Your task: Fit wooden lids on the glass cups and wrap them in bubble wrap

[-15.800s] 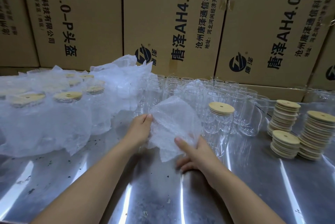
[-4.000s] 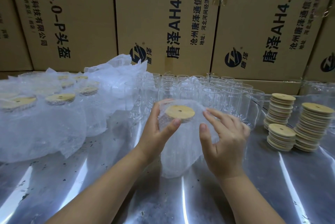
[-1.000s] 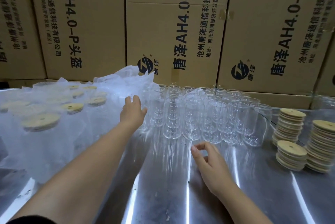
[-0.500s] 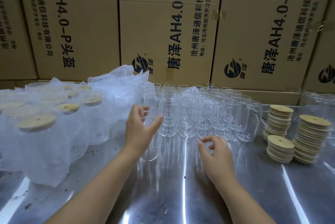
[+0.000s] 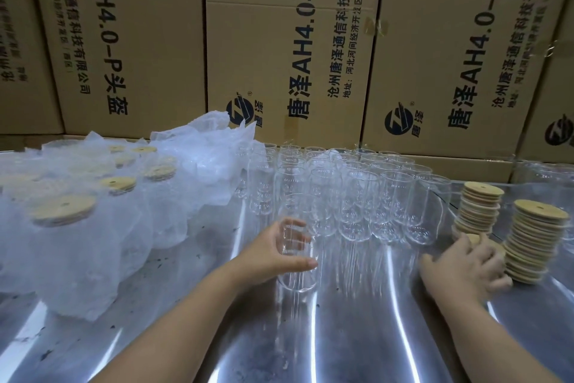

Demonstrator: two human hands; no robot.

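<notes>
Glass cup (image 5: 297,277) upright on the steel desk (image 5: 357,336) before the other cups, left hand (image 5: 273,253) curled round it, right hand (image 5: 462,264) laid over low stack of wooden lids (image 5: 476,239), grip unclear

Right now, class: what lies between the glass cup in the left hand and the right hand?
Head view: only bare metal table from glass cup to right hand; empty cups stand just behind.
</notes>
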